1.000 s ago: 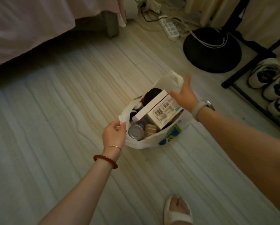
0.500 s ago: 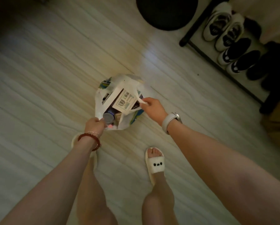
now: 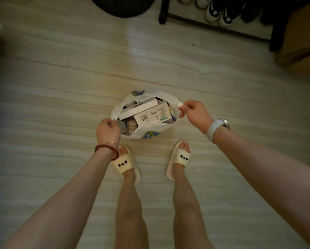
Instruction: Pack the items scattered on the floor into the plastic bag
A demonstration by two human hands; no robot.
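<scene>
A white plastic bag (image 3: 148,132) with blue and yellow print stands on the pale wood floor just ahead of my feet. Its mouth is stretched wide. Inside lie a white box (image 3: 152,114) with a barcode label, a second white box behind it, a metal can partly hidden by my left hand, and a brown ribbed item (image 3: 132,127). My left hand (image 3: 107,131) is closed on the bag's left handle. My right hand (image 3: 193,113) pinches the right handle, pulled out to the right.
My two feet in cream slippers (image 3: 126,163) stand right behind the bag. A black round base (image 3: 121,6) sits at the top. A black rack (image 3: 213,26) with shoes runs along the top right, beside a brown cardboard box (image 3: 301,36).
I have stood up and my view now looks straight down at the bag. My right hand left the box and took the right handle; both hands now stretch the bag's mouth sideways.
</scene>
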